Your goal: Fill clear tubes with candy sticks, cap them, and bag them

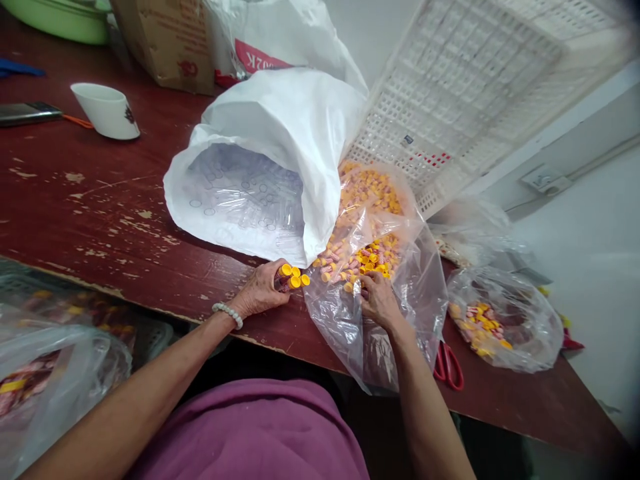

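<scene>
My left hand (261,291) is wrapped round a bunch of several small tubes with yellow caps (294,276), held just over the table's front edge. At the mouth of a clear plastic bag (320,313), my right hand (379,298) has its fingers curled among small yellow-and-pink pieces (376,257); what they grip, if anything, is hidden. Behind my left hand lies a big white sack (280,107), its mouth towards me, with clear plastic tubes (250,200) inside.
A white plastic crate (465,87) leans at the back right. Red-handled scissors (449,367) and a smaller bag of yellow-and-pink pieces (484,327) lie right. A white cup (106,112) and a cardboard box (165,43) stand back left. Bagged pieces (30,380) sit lower left.
</scene>
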Motion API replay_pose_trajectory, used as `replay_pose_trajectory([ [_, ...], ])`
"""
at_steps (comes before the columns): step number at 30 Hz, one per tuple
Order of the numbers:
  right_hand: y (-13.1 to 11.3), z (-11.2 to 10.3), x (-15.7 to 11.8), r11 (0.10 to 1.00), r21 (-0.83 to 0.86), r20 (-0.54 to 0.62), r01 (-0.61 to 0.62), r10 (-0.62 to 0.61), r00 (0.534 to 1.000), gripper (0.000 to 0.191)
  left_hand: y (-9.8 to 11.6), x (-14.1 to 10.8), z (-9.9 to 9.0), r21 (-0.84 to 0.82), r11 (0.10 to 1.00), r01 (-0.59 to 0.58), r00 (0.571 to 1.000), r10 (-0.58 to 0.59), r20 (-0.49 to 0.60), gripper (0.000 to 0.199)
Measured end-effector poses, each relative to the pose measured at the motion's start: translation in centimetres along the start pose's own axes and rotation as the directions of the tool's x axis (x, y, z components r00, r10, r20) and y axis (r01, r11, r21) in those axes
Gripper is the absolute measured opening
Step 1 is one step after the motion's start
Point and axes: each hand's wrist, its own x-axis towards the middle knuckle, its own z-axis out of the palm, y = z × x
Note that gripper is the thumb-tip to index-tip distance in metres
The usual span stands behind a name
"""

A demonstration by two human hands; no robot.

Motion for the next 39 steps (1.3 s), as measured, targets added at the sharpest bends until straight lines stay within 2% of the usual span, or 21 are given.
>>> replay_pose_trajectory([
  [3,-0.9,-0.5,0.1,0.993,-0.119,0.110,-0.008,0.021,0.994,0.023,0.1,-0.1,0.0,-0.007,1.000,0.000,1.000,0.000,0.001,0.017],
  [6,-1.2,-0.4,0.1,0.987,-0.161,0.149,-0.021,0.045,0.988,0.023,0.2,-0.1,0.0,0.001,1.000,0.001,1.000,-0.001,-0.005,0.017],
  [12,1.0,0.9,0.5,0.984,0.154,-0.111,-0.094,0.112,0.988,0.025,-0.1,-0.1,0.1,-0.005,1.000,-0.011,1.000,0.011,-0.014,0.020],
  [14,1.6,0.8,0.3,0.976,0.207,-0.197,-0.070,0.112,0.974,0.029,-0.2,-0.1,0.1,-0.008,1.000,-0.013,1.000,0.013,-0.018,0.021],
  [16,1.5,0.1,0.0,0.960,0.277,-0.315,-0.036,0.126,0.941,0.030,-0.1,-0.1,0.1,-0.004,1.000,-0.012,1.000,0.012,-0.016,0.021],
  [19,-1.3,-1.4,-0.3,0.885,0.465,-0.438,0.013,0.217,0.873,0.028,0.3,-0.1,0.0,0.012,1.000,-0.002,1.000,0.002,-0.007,0.019],
  [21,-5.1,-2.3,0.0,0.765,0.639,-0.442,0.072,0.290,0.849,0.027,0.6,-0.1,-0.1,0.024,1.000,0.007,1.000,-0.007,-0.012,0.017],
  [22,-7.3,-2.6,0.3,0.697,0.706,-0.436,0.127,0.286,0.853,0.026,0.7,-0.1,-0.2,0.031,0.999,0.009,1.000,-0.009,-0.015,0.017],
  [23,-9.6,-2.7,0.8,0.647,0.741,-0.434,0.177,0.262,0.862,0.025,0.7,-0.1,-0.2,0.033,0.999,0.007,1.000,-0.007,-0.016,0.017],
  [25,-13.8,-2.4,1.7,0.606,0.751,-0.458,0.261,0.193,0.868,0.022,0.4,0.0,-0.1,0.032,0.999,-0.005,1.000,0.006,-0.021,0.019],
  [28,-17.5,-1.2,2.3,0.624,0.692,-0.505,0.362,0.061,0.861,0.020,-0.4,0.3,0.3,0.046,0.999,-0.022,0.998,0.024,-0.051,0.018],
  [30,-18.0,-0.5,2.1,0.640,0.640,-0.534,0.425,-0.028,0.845,0.019,-0.8,0.4,0.5,0.070,0.997,-0.031,0.997,0.036,-0.069,0.014],
  [32,-17.2,-0.4,1.8,0.626,0.625,-0.556,0.467,-0.063,0.829,0.022,-0.8,0.4,0.5,0.072,0.997,-0.037,0.997,0.041,-0.065,0.013],
  [33,-16.6,-0.5,1.8,0.614,0.636,-0.564,0.467,-0.044,0.825,0.024,-0.7,0.3,0.5,0.065,0.997,-0.036,0.997,0.040,-0.059,0.015],
  [36,-14.9,-1.7,2.8,0.602,0.691,-0.573,0.399,0.121,0.811,0.028,-0.3,0.0,0.3,0.036,0.999,-0.034,0.999,0.036,-0.041,0.021],
  [37,-14.5,-2.2,3.5,0.616,0.687,-0.590,0.386,0.162,0.791,0.029,-0.2,0.0,0.2,0.032,0.999,-0.038,0.998,0.039,-0.039,0.022],
  [39,-14.5,-3.0,5.0,0.673,0.622,-0.655,0.401,0.165,0.738,0.030,-0.2,-0.1,0.2,0.031,0.999,-0.045,0.998,0.046,-0.042,0.022],
])
